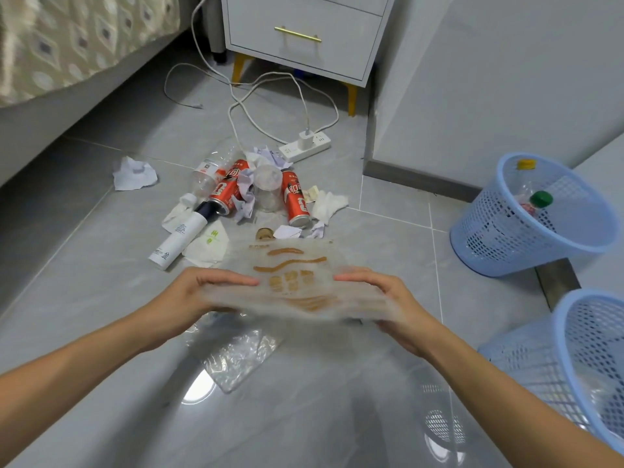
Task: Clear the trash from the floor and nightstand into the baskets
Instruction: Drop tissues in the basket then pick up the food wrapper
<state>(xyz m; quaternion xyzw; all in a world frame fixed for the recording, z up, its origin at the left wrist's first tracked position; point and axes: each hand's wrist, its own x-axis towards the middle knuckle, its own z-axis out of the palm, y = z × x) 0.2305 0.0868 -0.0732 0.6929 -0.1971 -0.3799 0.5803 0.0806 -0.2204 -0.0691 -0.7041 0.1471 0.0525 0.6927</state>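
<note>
Grey tiled floor [101, 298] carries red cans [295, 199], crumpled paper [134, 173], a white tube [180, 236] and two baskets [526, 217].

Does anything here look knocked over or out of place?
Yes. The far blue basket is tipped against the wall step, mouth tilted. Red cans, a clear bottle and crumpled paper litter the floor, with a power strip and cords beside them.
</note>
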